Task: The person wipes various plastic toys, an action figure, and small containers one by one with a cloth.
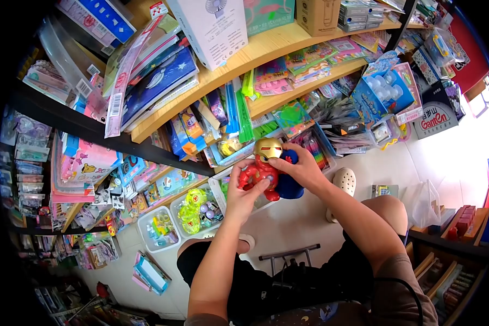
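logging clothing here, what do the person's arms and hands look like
The left hand and right hand are bare: no gloves, rings or watch show. The short sleeves are brownish grey; a thin black cable crosses the right one.

The Iron Man figure [266,176] and a blue toy [291,188] fill the space between your left hand [241,188] and right hand [303,167]. Below them, between your forearms [216,261], you have open air down to the tiled floor [274,225], where a metal frame [289,254] stands nearer you. Ahead, stocked wooden shelves [266,48] bar your reach; left, white bins [167,248] sit low. Right of your right hand, your clog [344,182] and right knee [391,211] stand before open floor.
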`<action>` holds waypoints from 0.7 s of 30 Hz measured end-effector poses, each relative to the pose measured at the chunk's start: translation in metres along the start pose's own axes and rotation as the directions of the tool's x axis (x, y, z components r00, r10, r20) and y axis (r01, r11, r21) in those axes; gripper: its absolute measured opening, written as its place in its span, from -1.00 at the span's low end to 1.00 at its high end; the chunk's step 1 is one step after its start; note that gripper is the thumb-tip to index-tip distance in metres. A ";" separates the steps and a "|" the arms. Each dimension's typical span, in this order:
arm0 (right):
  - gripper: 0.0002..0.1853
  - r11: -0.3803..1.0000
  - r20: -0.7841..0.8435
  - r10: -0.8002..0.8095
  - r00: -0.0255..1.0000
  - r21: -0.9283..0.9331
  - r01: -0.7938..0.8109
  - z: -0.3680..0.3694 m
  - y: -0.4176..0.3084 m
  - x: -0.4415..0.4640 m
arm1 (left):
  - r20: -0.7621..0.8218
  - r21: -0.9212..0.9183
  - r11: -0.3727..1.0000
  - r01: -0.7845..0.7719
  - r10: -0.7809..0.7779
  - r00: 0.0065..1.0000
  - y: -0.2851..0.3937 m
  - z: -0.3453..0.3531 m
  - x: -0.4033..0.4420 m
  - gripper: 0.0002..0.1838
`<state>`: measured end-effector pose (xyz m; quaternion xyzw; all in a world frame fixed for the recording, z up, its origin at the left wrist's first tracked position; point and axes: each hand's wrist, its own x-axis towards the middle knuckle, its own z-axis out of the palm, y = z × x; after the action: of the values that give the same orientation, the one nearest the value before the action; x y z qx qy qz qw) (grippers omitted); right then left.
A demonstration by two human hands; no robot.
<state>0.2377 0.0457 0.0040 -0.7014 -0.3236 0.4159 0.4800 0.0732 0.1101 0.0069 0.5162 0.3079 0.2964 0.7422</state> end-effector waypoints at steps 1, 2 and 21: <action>-0.29 0.992 -0.027 -0.128 0.991 -0.016 0.127 0.000 0.003 0.002 | -0.002 -0.018 1.000 0.010 -0.010 1.000 -0.001 -0.001 0.000 -0.48; -0.30 0.967 -0.052 -0.254 0.966 -0.035 0.253 0.001 0.009 0.005 | -0.004 -0.035 0.999 0.020 -0.020 1.000 -0.002 -0.001 0.001 -0.48; -0.20 0.838 0.174 -0.465 0.868 -0.230 0.494 -0.026 -0.019 -0.007 | 0.100 -0.116 0.992 0.047 -0.035 0.994 0.004 -0.002 -0.003 -0.38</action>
<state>0.2567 0.0355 0.0290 -0.6319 -0.5681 0.2730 0.4510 0.0689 0.1100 0.0109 0.4788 0.2639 0.2731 0.7915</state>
